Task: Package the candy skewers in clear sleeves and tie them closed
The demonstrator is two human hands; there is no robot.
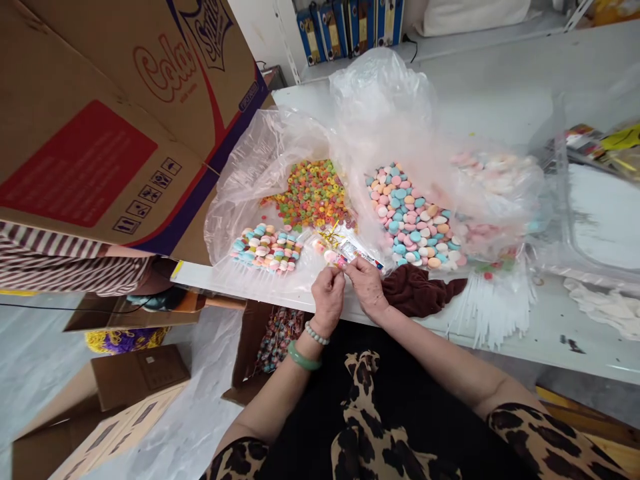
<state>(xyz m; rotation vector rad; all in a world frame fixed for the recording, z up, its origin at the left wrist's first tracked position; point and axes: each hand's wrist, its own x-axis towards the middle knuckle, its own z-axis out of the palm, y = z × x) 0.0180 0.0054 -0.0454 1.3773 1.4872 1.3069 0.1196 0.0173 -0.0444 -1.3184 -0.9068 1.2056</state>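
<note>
My left hand [329, 297] is closed in a pinch at the table's front edge. Close beside it, my right hand [367, 285] pinches too, and the fingertips nearly meet. Between them shows a small pink-and-white candy piece [332, 256]; the fingers hide part of it. Just beyond lie yellow ties [331, 235] and printed clear wrappers [356, 245]. To the left, candy skewers [267, 248] with white sticks lie side by side. Behind are a heap of ring gummies [315, 193] and a heap of pastel candies [415, 220], both on plastic bags.
A brown cloth [420, 291] and a bunch of white sticks [493, 307] lie right of my hands. A large cardboard box [115, 120] stands left. Below the table, an open carton [250, 350] holds finished-looking skewers. A clear plastic tray [570, 220] sits far right. Another person's striped sleeve [70, 257] shows left.
</note>
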